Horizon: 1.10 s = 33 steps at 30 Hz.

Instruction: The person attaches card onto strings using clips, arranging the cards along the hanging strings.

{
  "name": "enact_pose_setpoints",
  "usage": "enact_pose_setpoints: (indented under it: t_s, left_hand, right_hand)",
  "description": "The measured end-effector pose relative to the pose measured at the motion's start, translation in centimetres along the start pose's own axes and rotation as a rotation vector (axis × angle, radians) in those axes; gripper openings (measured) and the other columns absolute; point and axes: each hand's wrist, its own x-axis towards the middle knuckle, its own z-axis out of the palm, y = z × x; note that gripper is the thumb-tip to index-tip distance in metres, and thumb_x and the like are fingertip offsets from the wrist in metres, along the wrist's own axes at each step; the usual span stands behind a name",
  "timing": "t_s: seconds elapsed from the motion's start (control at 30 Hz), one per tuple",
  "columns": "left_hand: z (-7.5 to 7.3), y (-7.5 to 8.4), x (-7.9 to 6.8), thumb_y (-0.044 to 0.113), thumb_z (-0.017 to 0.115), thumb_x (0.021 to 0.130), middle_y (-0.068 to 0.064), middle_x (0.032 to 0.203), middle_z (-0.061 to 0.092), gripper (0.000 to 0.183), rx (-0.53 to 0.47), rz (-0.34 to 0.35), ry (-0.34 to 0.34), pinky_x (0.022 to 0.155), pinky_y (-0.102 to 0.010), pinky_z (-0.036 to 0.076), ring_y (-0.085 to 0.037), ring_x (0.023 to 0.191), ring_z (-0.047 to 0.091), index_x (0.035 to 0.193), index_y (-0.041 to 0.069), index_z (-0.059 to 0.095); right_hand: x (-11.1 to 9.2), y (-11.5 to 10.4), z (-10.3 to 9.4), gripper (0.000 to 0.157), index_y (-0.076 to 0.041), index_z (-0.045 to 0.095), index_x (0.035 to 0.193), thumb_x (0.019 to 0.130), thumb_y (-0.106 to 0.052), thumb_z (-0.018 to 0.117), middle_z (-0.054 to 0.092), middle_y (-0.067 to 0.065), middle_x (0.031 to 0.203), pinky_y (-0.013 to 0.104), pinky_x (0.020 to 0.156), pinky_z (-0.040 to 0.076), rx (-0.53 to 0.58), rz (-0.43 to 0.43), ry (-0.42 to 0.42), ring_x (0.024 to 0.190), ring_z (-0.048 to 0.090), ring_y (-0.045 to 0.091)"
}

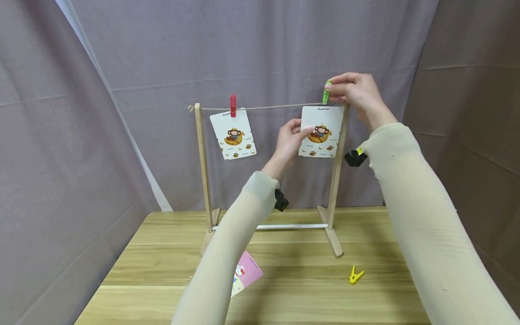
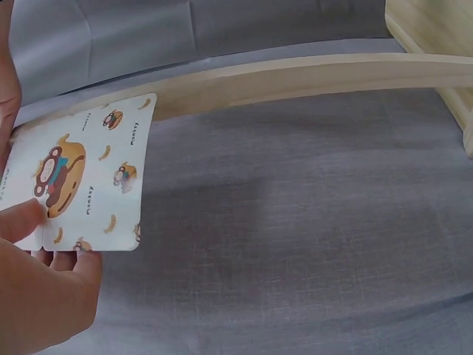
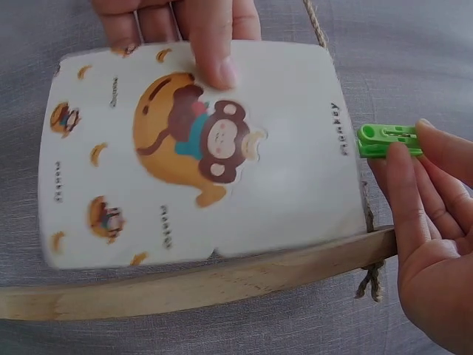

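Observation:
A white monkey card [image 1: 320, 118] is pinched at its left edge by my left hand [image 1: 289, 143], thumb in front and fingers behind. Its top edge lies along the twine line [image 3: 316, 26], close to the right post. My right hand [image 1: 359, 92] pinches a green clothespin [image 3: 390, 139] between thumb and fingers, just above that edge; whether its tip grips the card is hard to tell. Farther left, a second monkey card [image 1: 239, 146] hangs tilted from the line under a red clothespin [image 1: 233, 105]. In the left wrist view, the held card [image 2: 111, 181] shows beside my thumb.
The wooden stand [image 1: 205, 171] has two posts joined by a white bar [image 1: 292, 226] low down. On the table [image 1: 162, 253] lie a yellow clothespin [image 1: 355, 275] and a pink card [image 1: 251, 272], partly hidden by my left sleeve. Grey curtain [image 1: 264, 49] hangs behind.

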Motion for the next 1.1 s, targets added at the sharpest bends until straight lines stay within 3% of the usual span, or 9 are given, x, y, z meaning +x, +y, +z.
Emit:
enact_pose_setpoints:
  t_s: [0.17,0.6,1.1]
  left_hand:
    - [-0.1,0.2,0.2,0.005,0.071,0.093,-0.013,0.093,0.074,0.018,0.003,0.016,0.024,0.057,-0.022,0.043,-0.009,0.069,0.060,0.109,0.001,0.065]
    - [0.5,0.1,0.3,0.007,0.071,0.094,-0.014,0.098,0.075,0.021,-0.006,0.004,0.006,0.061,-0.023,0.048,-0.011,0.073,0.063,0.113,0.001,0.065]
    - [-0.1,0.3,0.2,0.006,0.070,0.094,-0.015,0.099,0.074,0.020,-0.004,0.000,0.020,0.062,-0.023,0.050,-0.012,0.074,0.064,0.112,0.000,0.064]
  right_hand:
    - [0.0,-0.1,-0.3,0.017,-0.011,0.073,0.100,0.086,-0.014,0.081,0.071,-0.001,0.094,0.018,0.074,0.056,0.036,0.003,-0.007,0.078,0.072,0.011]
    - [-0.3,-0.4,-0.3,0.015,-0.011,0.074,0.096,0.085,-0.012,0.082,0.071,-0.001,0.092,0.020,0.073,0.057,0.016,0.025,-0.021,0.080,0.070,0.012]
    - [-0.2,-0.9,0.5,0.032,-0.004,0.068,0.117,0.090,-0.015,0.078,0.067,-0.006,0.097,0.017,0.080,0.054,-0.246,-0.008,-0.052,0.088,0.066,0.007]
